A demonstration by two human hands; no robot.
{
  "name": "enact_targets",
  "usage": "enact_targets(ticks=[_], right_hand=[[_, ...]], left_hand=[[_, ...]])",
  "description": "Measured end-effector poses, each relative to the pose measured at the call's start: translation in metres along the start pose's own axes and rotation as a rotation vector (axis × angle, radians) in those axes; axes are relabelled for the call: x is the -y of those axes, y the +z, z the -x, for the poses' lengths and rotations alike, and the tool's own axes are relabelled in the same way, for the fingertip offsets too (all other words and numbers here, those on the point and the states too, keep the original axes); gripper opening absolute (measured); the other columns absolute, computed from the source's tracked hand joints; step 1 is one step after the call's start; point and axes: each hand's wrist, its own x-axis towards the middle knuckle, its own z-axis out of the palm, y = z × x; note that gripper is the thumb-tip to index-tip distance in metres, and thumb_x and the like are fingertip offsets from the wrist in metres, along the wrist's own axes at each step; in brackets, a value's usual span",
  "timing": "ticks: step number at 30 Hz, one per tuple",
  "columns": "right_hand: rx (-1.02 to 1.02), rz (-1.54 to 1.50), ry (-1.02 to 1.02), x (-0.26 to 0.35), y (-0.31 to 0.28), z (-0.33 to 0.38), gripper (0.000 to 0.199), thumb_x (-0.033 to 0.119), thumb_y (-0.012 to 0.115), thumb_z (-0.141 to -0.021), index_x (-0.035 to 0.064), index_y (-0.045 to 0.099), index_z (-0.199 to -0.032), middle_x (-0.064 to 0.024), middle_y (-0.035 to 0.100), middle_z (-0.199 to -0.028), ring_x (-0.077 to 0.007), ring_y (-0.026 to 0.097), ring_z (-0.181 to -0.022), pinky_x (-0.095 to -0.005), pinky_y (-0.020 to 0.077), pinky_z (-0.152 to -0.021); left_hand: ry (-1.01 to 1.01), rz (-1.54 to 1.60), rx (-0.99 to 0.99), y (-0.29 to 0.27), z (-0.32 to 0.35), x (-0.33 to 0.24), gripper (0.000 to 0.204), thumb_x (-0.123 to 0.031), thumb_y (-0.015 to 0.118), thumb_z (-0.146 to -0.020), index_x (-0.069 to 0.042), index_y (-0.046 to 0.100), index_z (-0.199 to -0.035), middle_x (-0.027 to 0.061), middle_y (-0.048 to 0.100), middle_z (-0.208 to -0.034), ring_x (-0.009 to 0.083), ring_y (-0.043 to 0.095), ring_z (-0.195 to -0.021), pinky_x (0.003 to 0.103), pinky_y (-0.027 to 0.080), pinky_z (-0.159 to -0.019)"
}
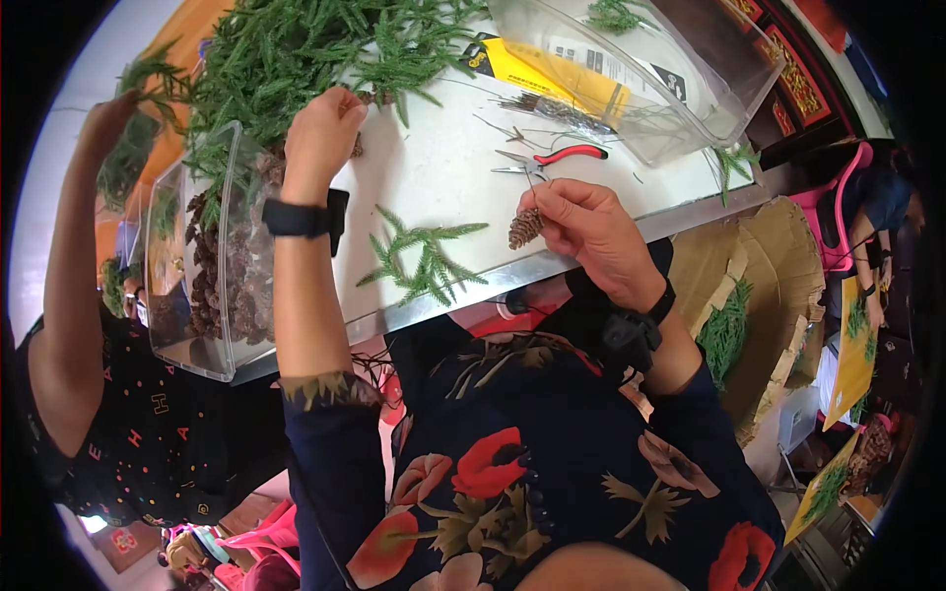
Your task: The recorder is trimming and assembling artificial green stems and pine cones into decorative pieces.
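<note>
My right hand [591, 229] is closed on a small brown pine cone [525, 229], pinched between thumb and fingers above the table's front edge. A thin wire seems to rise from the cone. My left hand [327, 133] reaches to the heap of green artificial pine sprigs [296, 54], its fingertips pressed together. What they hold, if anything, I cannot make out; brown cone-like bits show beside them. Red-and-black handled pliers [552, 161] lie just beyond my right hand. Between my arms, a loose green sprig [419, 258] rests near the edge of the white table [448, 177].
A clear bin of pine cones [234, 286] stands left of my forearm. At the back right are a yellow package [552, 74], a bundle of thin wires [562, 110] and another clear bin [690, 128]. A co-worker's arm [69, 236] lifts a sprig at far left. A cardboard box [778, 286] sits at right.
</note>
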Motion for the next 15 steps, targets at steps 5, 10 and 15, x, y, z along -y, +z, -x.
enact_targets(ticks=[5,10,15], right_hand=[[0.026,0.000,0.029,-0.015,-0.024,0.004,0.020,0.018,0.058,-0.094,-0.0003,0.066,-0.095,0.0012,0.059,-0.080,-0.0038,0.041,-0.059,-0.0187,0.0306,-0.050],[0.004,-0.046,0.046,-0.023,-0.031,0.002,0.019,0.018,0.058,-0.094,0.0000,0.067,-0.095,0.0003,0.061,-0.084,-0.0037,0.042,-0.060,-0.0186,0.0319,-0.052],[0.021,-0.021,0.061,-0.021,-0.027,0.002,0.019,0.017,0.058,-0.094,-0.0003,0.067,-0.093,-0.0002,0.062,-0.086,-0.0035,0.044,-0.063,-0.0185,0.0338,-0.054]], left_hand=[[0.102,-0.060,0.058,-0.009,0.033,-0.025,0.017,-0.021,0.059,-0.085,-0.007,0.064,-0.094,0.0135,0.065,-0.077,0.0313,0.064,-0.074,0.039,0.048,-0.065],[0.136,0.127,0.239,-0.019,0.116,-0.037,0.017,-0.006,0.066,-0.078,-0.004,0.060,-0.093,0.0111,0.060,-0.071,0.0303,0.058,-0.063,0.038,0.047,-0.059],[0.055,0.021,0.072,0.005,0.143,-0.030,0.021,-0.006,0.068,-0.076,-0.004,0.060,-0.095,0.0121,0.058,-0.068,0.0276,0.055,-0.057,0.036,0.045,-0.056]])
